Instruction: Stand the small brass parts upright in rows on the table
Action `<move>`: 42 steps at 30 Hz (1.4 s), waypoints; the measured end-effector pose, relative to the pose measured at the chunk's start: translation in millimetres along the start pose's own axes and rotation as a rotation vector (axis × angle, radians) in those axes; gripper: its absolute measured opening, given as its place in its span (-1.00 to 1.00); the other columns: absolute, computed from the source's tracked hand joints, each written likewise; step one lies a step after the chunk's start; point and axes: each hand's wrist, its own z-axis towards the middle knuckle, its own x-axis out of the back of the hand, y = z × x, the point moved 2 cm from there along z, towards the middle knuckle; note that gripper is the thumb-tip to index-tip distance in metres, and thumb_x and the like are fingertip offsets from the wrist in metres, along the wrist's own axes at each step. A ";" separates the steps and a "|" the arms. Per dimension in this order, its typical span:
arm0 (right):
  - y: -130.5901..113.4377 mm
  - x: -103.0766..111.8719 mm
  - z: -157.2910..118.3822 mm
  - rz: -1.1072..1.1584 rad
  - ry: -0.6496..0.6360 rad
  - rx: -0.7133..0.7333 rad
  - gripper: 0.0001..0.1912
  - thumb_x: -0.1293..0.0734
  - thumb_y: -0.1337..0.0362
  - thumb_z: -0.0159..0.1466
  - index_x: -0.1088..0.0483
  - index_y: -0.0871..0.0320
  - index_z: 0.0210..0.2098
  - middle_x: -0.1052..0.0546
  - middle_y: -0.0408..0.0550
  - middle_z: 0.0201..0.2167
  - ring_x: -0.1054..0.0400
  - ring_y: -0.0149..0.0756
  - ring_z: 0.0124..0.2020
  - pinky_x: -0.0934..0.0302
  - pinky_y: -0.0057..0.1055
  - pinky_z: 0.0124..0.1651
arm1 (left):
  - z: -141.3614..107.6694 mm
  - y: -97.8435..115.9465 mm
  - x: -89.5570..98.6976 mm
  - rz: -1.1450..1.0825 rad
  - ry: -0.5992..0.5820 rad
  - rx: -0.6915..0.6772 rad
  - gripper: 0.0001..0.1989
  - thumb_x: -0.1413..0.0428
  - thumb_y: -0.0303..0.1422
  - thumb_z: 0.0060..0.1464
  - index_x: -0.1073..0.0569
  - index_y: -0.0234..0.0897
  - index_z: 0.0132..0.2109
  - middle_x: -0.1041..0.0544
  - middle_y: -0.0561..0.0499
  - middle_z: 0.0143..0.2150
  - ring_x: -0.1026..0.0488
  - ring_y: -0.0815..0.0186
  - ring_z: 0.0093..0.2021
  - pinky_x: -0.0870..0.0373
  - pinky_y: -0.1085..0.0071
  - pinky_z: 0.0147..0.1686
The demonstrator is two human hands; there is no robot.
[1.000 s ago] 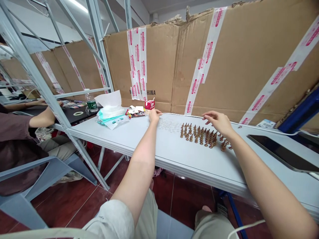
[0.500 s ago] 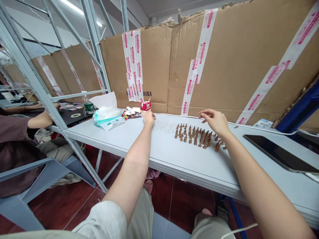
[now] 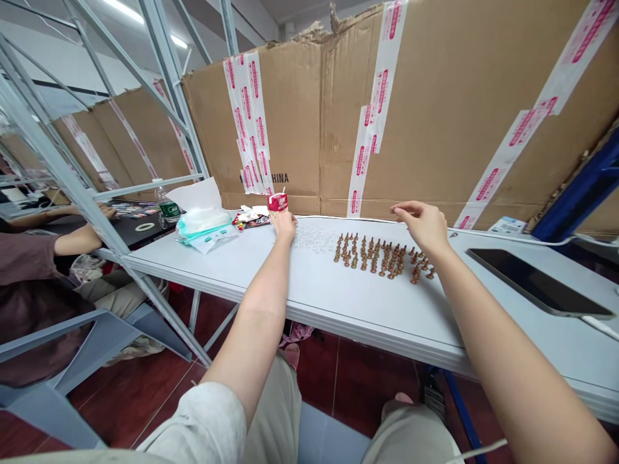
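My left hand (image 3: 284, 225) is at the far side of the table, closed around the lower part of a red and white drink carton (image 3: 278, 202) with a straw. The carton stands upright and its base is hidden by the fingers. To the right of this hand lie many tiny clear pieces (image 3: 316, 240), scattered on the tabletop. Farther right, small bronze-coloured screw-like pieces (image 3: 371, 252) stand upright in rows. My right hand (image 3: 422, 222) hovers above and behind their right end, thumb and fingertips pinched together. Whatever is in that pinch is too small to make out.
A dark tablet (image 3: 539, 280) with a white cable lies on the right of the table (image 3: 348, 299). An open pack of white wipes or tissues (image 3: 203, 222) and wrappers (image 3: 254, 218) are on the left. Cardboard (image 3: 435, 116) walls the back. Another person's arm (image 3: 77, 241) shows at left.
The camera view has shifted slightly. My left hand has closed farther around the carton's lower part. My right hand's fingers have drawn together over the table.
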 end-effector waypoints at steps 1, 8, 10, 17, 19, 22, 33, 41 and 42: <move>2.0 4.4 -2.9 -0.014 0.021 0.002 -0.71 -0.23 0.09 0.10 -0.48 0.08 -0.32 -0.54 -0.07 -0.40 -0.39 -0.26 -0.38 -0.15 -0.38 -0.33 | 0.4 1.3 1.2 0.024 0.022 0.007 -0.90 -0.07 -0.43 -0.01 -0.48 -0.31 -0.36 -0.46 -0.12 -0.28 -0.21 0.17 -0.04 0.02 0.19 0.02; 43.7 58.2 -45.8 -0.158 0.082 -0.061 -0.66 -0.23 0.03 0.10 -0.49 0.07 -0.28 -0.49 -0.08 -0.59 -0.39 -0.17 -0.42 -0.15 -0.30 -0.33 | -3.8 13.0 8.3 0.085 0.247 -0.105 -0.83 -0.01 -0.36 0.07 -0.37 -0.24 -0.16 -0.40 -0.09 -0.12 -0.19 0.14 -0.03 -0.05 0.22 -0.04; 55.9 70.4 -61.8 -0.162 0.020 -0.056 -0.65 -0.24 0.01 0.10 -0.49 0.07 -0.29 -0.50 -0.08 -0.57 -0.39 -0.18 -0.43 -0.16 -0.30 -0.33 | -7.5 18.4 10.8 0.066 0.260 -0.155 -0.80 0.01 -0.39 0.07 -0.34 -0.24 -0.11 -0.39 -0.10 -0.10 -0.18 0.13 -0.01 -0.05 0.22 -0.05; 59.3 87.1 -95.1 -0.208 -0.088 -0.046 -0.68 -0.27 0.00 0.07 -0.49 0.07 -0.35 -0.54 -0.09 -0.40 -0.37 -0.22 -0.32 -0.14 -0.34 -0.27 | -22.0 36.1 25.2 -0.050 0.260 -0.232 -0.67 0.19 -0.57 0.08 -0.33 -0.22 -0.09 -0.42 -0.07 -0.13 -0.22 0.15 -0.03 -0.08 0.25 -0.09; 58.1 87.4 -94.5 -0.222 -0.063 -0.011 -0.68 -0.26 0.02 0.07 -0.49 0.09 -0.38 -0.53 -0.08 -0.33 -0.34 -0.24 -0.31 -0.13 -0.35 -0.25 | -24.3 38.2 26.6 -0.095 0.249 -0.239 -0.67 0.17 -0.58 0.06 -0.34 -0.21 -0.10 -0.44 -0.05 -0.15 -0.23 0.16 -0.05 -0.08 0.25 -0.09; 62.1 84.0 -90.0 -0.242 -0.077 -0.005 -0.67 -0.26 0.02 0.06 -0.50 0.12 -0.41 -0.52 -0.06 -0.31 -0.30 -0.29 -0.37 -0.11 -0.37 -0.30 | -25.8 39.5 26.8 -0.159 0.242 -0.227 -0.70 0.14 -0.55 0.06 -0.33 -0.20 -0.11 -0.44 -0.02 -0.17 -0.23 0.16 -0.07 -0.07 0.24 -0.07; 72.8 71.2 -82.1 -0.240 -0.264 -0.082 -0.62 -0.25 -0.02 0.05 -0.47 0.14 -0.36 -0.53 -0.06 -0.36 -0.34 -0.25 -0.35 -0.15 -0.33 -0.23 | -31.4 55.3 27.6 -0.260 0.197 -0.284 -0.74 0.08 -0.51 0.07 -0.30 -0.19 -0.09 -0.44 -0.01 -0.16 -0.23 0.18 -0.06 -0.05 0.27 -0.07; 69.6 75.6 -84.4 -0.238 -0.204 -0.090 -0.60 -0.25 0.00 0.07 -0.38 0.06 -0.16 -0.51 -0.10 -0.34 -0.35 -0.30 -0.44 -0.17 -0.38 -0.37 | -37.5 57.4 27.0 -0.131 0.111 -0.365 -0.73 0.12 -0.53 0.06 -0.32 -0.22 -0.10 -0.42 -0.06 -0.16 -0.22 0.15 -0.06 -0.06 0.27 -0.09; 70.7 80.6 -82.0 -0.265 -0.124 -0.116 -0.61 -0.22 0.01 0.10 -0.37 0.06 -0.16 -0.50 -0.10 -0.34 -0.35 -0.30 -0.45 -0.16 -0.39 -0.40 | -37.2 57.3 26.8 -0.106 0.120 -0.374 -0.73 0.13 -0.53 0.06 -0.32 -0.22 -0.11 -0.42 -0.06 -0.17 -0.22 0.14 -0.07 -0.06 0.27 -0.10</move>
